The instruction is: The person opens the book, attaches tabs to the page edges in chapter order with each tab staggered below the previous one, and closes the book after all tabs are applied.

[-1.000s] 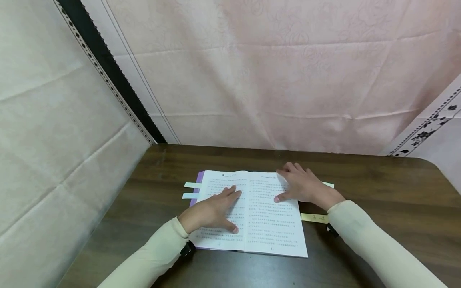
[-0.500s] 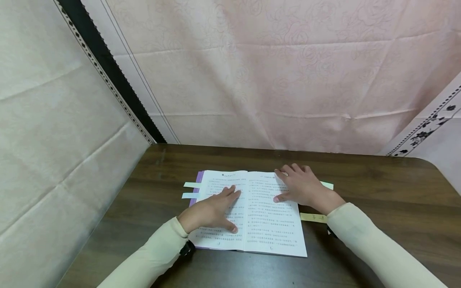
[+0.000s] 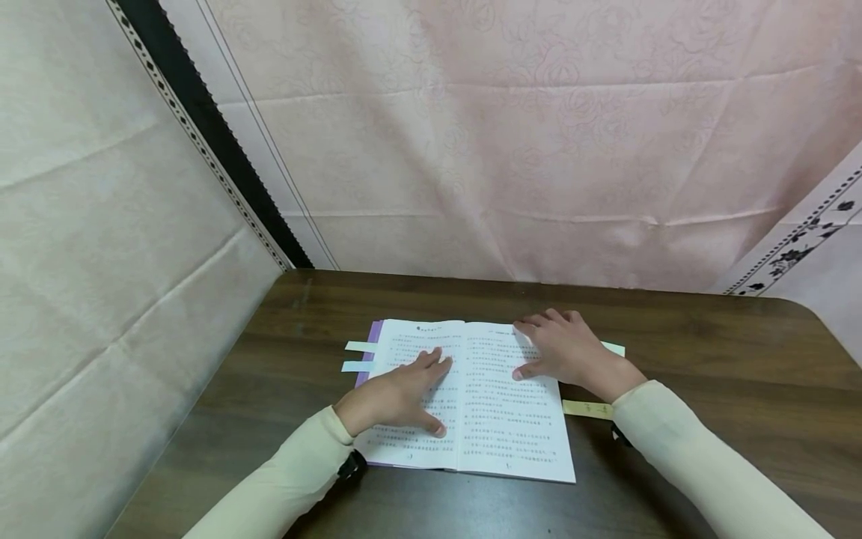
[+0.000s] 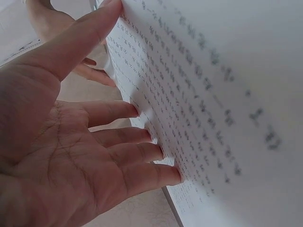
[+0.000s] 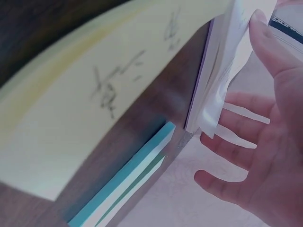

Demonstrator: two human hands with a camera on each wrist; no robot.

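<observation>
An open book [image 3: 508, 438] with printed pages lies flat on the dark wooden table, its purple cover [image 3: 374, 332] peeking out on the left. My left hand [image 3: 397, 393] rests on the left page with fingers spread; the left wrist view shows its fingertips touching the paper [image 4: 227, 85]. At the upper right of the right page is my right hand [image 3: 569, 355], thumb on the print and fingers reaching past the top corner. In the right wrist view, this right hand [image 5: 270, 151] has loosely bent fingers beside the slightly curled page corner [image 5: 210, 120].
Two pale tabs, an upper one [image 3: 361, 346] and a lower one [image 3: 357, 366], stick out on the left of the book. On the right are a yellow tab [image 3: 587, 409] with handwriting and a green-edged tab [image 3: 614, 348]. A pink cloth [image 3: 505, 150] hangs behind the table [image 3: 727, 352].
Over the last second the right hand's fingers have shifted slightly at the page's top corner. The left hand and the book stay in place.
</observation>
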